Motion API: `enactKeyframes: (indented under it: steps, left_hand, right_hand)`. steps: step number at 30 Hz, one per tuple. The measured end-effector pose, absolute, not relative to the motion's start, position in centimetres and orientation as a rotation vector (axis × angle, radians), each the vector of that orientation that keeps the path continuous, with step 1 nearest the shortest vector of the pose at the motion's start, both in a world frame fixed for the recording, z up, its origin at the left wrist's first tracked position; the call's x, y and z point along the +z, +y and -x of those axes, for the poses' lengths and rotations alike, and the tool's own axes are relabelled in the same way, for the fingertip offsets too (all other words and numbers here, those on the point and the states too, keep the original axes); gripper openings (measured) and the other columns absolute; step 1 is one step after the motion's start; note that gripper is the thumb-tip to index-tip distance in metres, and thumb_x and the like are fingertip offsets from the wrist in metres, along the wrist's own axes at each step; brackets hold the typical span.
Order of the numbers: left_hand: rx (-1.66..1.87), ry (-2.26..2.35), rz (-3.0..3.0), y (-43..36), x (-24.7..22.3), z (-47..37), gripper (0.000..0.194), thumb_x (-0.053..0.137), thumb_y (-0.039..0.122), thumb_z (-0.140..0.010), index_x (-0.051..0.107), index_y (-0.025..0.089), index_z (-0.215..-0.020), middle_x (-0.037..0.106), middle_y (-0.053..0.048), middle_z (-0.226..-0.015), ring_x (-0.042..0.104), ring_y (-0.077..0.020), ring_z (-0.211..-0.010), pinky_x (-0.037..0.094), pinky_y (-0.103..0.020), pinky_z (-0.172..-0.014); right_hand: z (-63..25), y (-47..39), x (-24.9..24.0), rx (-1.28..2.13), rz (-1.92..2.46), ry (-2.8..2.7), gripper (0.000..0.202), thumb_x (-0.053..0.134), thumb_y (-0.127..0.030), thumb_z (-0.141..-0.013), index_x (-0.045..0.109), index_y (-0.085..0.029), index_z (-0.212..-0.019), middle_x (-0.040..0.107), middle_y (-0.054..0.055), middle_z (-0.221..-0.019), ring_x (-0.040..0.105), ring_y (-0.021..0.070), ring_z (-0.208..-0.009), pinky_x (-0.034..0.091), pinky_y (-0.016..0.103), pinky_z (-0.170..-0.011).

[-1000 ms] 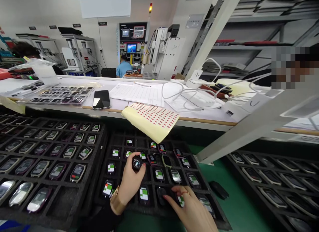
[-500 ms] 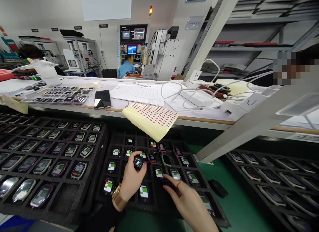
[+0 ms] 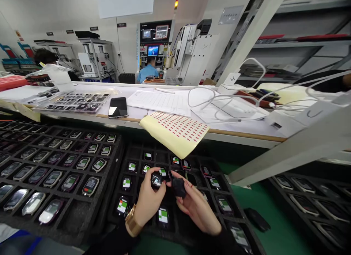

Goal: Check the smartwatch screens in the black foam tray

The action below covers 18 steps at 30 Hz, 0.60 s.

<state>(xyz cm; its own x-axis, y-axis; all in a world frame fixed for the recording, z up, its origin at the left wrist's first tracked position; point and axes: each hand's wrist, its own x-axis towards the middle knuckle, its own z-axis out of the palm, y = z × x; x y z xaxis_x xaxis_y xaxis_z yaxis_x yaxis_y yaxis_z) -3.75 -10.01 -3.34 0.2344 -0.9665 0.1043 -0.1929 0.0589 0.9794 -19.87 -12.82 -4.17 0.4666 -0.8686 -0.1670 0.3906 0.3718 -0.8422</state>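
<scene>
Watches in trays — phone and sticker sheet on shelf behind.

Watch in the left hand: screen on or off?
On: the watch in the left hand shows bright, pale markings against black.

A dark watch, its face lit and turned toward the camera, is held in the lower middle of the frame; a plain black piece is held just right of it.

Left grip holding watch (gold-coloured band at wrist); right grip holding black object over dark tray.
</scene>
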Motion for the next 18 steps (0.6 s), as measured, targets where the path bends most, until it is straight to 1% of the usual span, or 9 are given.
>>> enactKeyframes:
  steps: [2, 4, 6, 8, 10, 12, 15, 18]
  left_hand:
    - [-0.905, -1.184, -1.398, -9.8, -3.1, 3.9, 0.036, 0.055, 0.024, -0.086, 0.05, 0.026, -0.121, 0.059, -0.001, -0.125, 0.054, -0.016, -0.12, 0.046, -0.029, -0.099]
    - [-0.939, -1.173, -1.406, -9.6, -2.9, 4.1, 0.037, 0.055, 0.025, -0.086, 0.05, 0.027, -0.122, 0.059, -0.001, -0.125, 0.055, -0.0164, -0.12, 0.048, -0.028, -0.096]
    - [-0.963, -1.166, -1.407, -9.6, -2.8, 4.2, 0.037, 0.055, 0.027, -0.087, 0.05, 0.027, -0.123, 0.058, -0.001, -0.126, 0.056, -0.0159, -0.118, 0.049, -0.028, -0.095]
    - [-0.968, -1.159, -1.411, -9.6, -2.7, 4.2, 0.036, 0.054, 0.028, -0.088, 0.049, 0.026, -0.123, 0.058, -0.001, -0.126, 0.056, -0.0155, -0.117, 0.049, -0.028, -0.096]
    - [-0.957, -1.162, -1.424, -9.7, -2.7, 4.3, 0.035, 0.054, 0.029, -0.088, 0.05, 0.025, -0.123, 0.058, -0.002, -0.126, 0.055, -0.0163, -0.119, 0.048, -0.029, -0.097]
    - [-0.942, -1.175, -1.443, -9.7, -2.8, 4.3, 0.035, 0.054, 0.031, -0.089, 0.049, 0.025, -0.123, 0.057, -0.003, -0.127, 0.054, -0.0175, -0.121, 0.048, -0.03, -0.097]
    - [-0.936, -1.199, -1.455, -9.6, -2.9, 4.3, 0.035, 0.054, 0.033, -0.09, 0.049, 0.027, -0.124, 0.057, -0.002, -0.127, 0.054, -0.0167, -0.121, 0.048, -0.028, -0.096]
    - [-0.934, -1.195, -1.45, -9.5, -2.9, 4.4, 0.034, 0.054, 0.033, -0.09, 0.049, 0.028, -0.123, 0.057, -0.001, -0.126, 0.054, -0.0155, -0.121, 0.049, -0.025, -0.095]
  right_hand:
    - [20.2, -12.4, -4.5, -0.885, 0.745, 0.585, 0.054, 0.066, -0.051, -0.091, 0.051, -0.033, -0.139, 0.058, 0.01, -0.118, 0.046, 0.0114, -0.066, 0.035, 0.017, -0.043]
    - [20.5, -12.1, -4.3, -0.887, 0.714, 0.548, 0.051, 0.067, -0.045, -0.091, 0.051, -0.037, -0.139, 0.057, 0.008, -0.121, 0.049, 0.0125, -0.071, 0.042, 0.019, -0.048]
    - [20.6, -11.9, -3.9, -0.899, 0.695, 0.555, 0.049, 0.07, -0.042, -0.09, 0.054, -0.038, -0.136, 0.057, 0.007, -0.121, 0.049, 0.0123, -0.073, 0.045, 0.02, -0.051]
    - [20.6, -11.8, -3.4, -0.924, 0.669, 0.576, 0.046, 0.073, -0.041, -0.087, 0.059, -0.037, -0.131, 0.058, 0.006, -0.12, 0.049, 0.0116, -0.071, 0.047, 0.022, -0.055]
    - [20.5, -11.7, -3.1, -0.946, 0.655, 0.593, 0.045, 0.075, -0.04, -0.086, 0.062, -0.035, -0.128, 0.059, 0.006, -0.119, 0.048, 0.0112, -0.069, 0.049, 0.023, -0.057]
    - [20.3, -11.7, -2.9, -0.957, 0.658, 0.596, 0.046, 0.076, -0.041, -0.085, 0.061, -0.034, -0.129, 0.059, 0.007, -0.121, 0.049, 0.0119, -0.07, 0.049, 0.023, -0.057]
    - [20.3, -11.7, -2.9, -0.958, 0.658, 0.578, 0.051, 0.075, -0.042, -0.086, 0.058, -0.035, -0.133, 0.057, 0.008, -0.125, 0.05, 0.0128, -0.074, 0.046, 0.022, -0.055]
    - [20.3, -11.8, -3.0, -0.95, 0.651, 0.545, 0.052, 0.075, -0.04, -0.086, 0.057, -0.036, -0.134, 0.056, 0.008, -0.127, 0.051, 0.0122, -0.075, 0.045, 0.022, -0.057]
